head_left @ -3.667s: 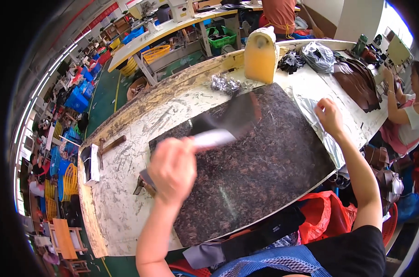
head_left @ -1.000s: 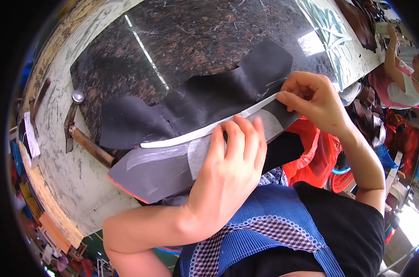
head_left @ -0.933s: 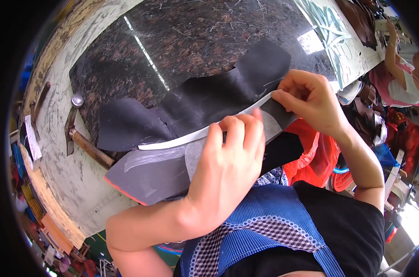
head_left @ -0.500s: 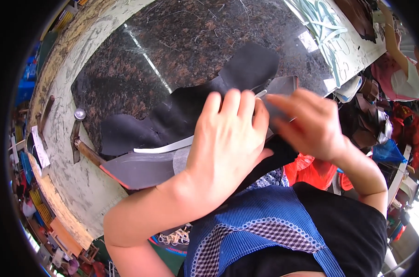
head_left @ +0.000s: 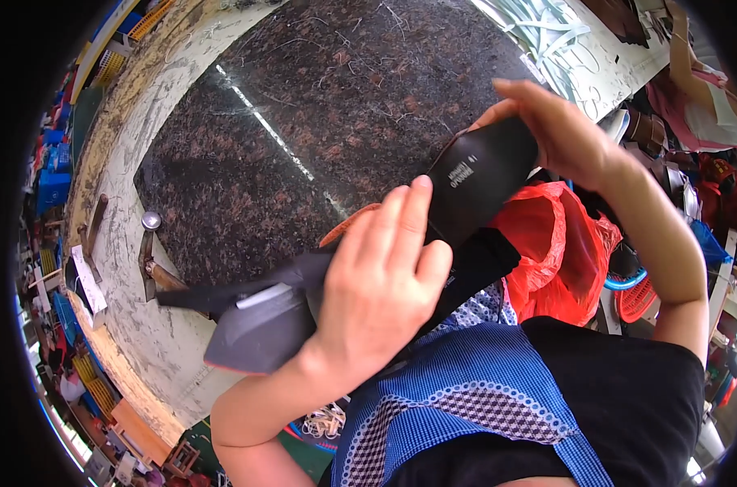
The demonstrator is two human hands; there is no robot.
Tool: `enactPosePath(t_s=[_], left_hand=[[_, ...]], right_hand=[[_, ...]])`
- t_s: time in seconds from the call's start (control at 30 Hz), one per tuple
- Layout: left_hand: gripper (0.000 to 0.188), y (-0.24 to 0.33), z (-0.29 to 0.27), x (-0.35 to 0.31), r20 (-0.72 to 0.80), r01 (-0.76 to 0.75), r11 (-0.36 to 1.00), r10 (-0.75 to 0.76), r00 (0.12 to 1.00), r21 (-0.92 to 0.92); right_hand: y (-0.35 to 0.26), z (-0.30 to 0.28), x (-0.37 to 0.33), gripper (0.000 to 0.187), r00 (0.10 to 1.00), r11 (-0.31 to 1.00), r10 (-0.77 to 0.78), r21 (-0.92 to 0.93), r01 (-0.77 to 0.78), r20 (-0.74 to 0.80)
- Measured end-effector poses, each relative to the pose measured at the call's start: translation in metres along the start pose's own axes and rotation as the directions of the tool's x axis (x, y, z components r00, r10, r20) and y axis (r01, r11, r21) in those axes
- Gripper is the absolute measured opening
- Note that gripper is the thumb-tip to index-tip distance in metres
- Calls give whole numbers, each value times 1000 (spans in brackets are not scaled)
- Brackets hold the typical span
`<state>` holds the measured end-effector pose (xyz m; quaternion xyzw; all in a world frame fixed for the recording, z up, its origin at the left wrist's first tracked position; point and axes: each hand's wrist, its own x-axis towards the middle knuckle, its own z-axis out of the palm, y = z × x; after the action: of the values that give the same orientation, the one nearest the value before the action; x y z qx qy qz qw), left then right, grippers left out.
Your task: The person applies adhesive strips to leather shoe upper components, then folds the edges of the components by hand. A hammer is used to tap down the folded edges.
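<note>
A long black leather piece (head_left: 486,183), with pale print near its right end, is lifted slantwise above the near edge of the stone slab. My right hand (head_left: 559,134) grips its right end, fingers behind and partly hidden. My left hand (head_left: 385,272) is closed over the middle of the piece, fingers together and pressed on it. Out from under the left hand runs a grey-black flap (head_left: 259,329) with a reddish edge, and a short white strip (head_left: 263,295) lies along it. A narrow orange-brown edge (head_left: 348,225) shows beyond my left fingers.
The dark speckled stone slab (head_left: 303,105) lies on a pale worktable. A hammer (head_left: 151,223) rests at the slab's left edge. Pale strips (head_left: 547,40) are heaped at the far right. A red plastic bag (head_left: 547,252) hangs near my lap. Another person (head_left: 713,105) is at the right.
The right end of the leather has been raised and turned over, showing the printed face. My right hand has moved up and away to grip that end; the left part has folded and tilted.
</note>
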<state>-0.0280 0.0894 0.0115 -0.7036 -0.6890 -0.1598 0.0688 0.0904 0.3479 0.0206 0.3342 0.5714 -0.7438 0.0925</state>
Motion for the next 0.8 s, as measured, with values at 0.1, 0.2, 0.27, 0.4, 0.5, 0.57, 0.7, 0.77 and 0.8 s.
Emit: enactPosePath(t_s=[0.1, 0.2, 0.27, 0.4, 0.5, 0.57, 0.7, 0.77, 0.8], left_hand=[[18, 26, 5, 3, 198, -46, 971, -2, 980, 235], [13, 40, 3, 14, 286, -84, 927, -26, 958, 365], [14, 43, 4, 17, 325, -101, 903, -45, 945, 418], [18, 45, 7, 20, 361, -93, 876, -96, 927, 473], [10, 42, 0, 12, 312, -54, 893, -99, 945, 447], [9, 45, -2, -2, 214, 43, 875, -165, 963, 482], [10, 30, -2, -1, 51, 139, 921, -168, 984, 364], [13, 4, -26, 4, 167, 206, 941, -256, 952, 268], [15, -15, -43, 1, 261, 344, 929, -369, 892, 138]], right_hand=[[-19, -2, 13, 39, 996, 948, 89, -306, -89, -13], [-16, 4, 18, 30, 985, 689, -172, -712, 134, 19], [-5, 12, 17, 22, 877, 447, -473, -834, 323, 86], [2, 30, 10, 24, 529, -213, -767, -922, 324, 363], [35, 25, 0, 32, 322, -418, -685, -715, 561, 653], [25, 1, -13, 39, 471, -365, -693, -829, 423, 546], [28, 47, -8, 40, 381, -133, -693, -627, 768, 613], [36, 60, 8, 27, 398, -11, -718, -581, 814, 571], [34, 58, 11, 23, 510, 152, -705, -598, 787, 493]])
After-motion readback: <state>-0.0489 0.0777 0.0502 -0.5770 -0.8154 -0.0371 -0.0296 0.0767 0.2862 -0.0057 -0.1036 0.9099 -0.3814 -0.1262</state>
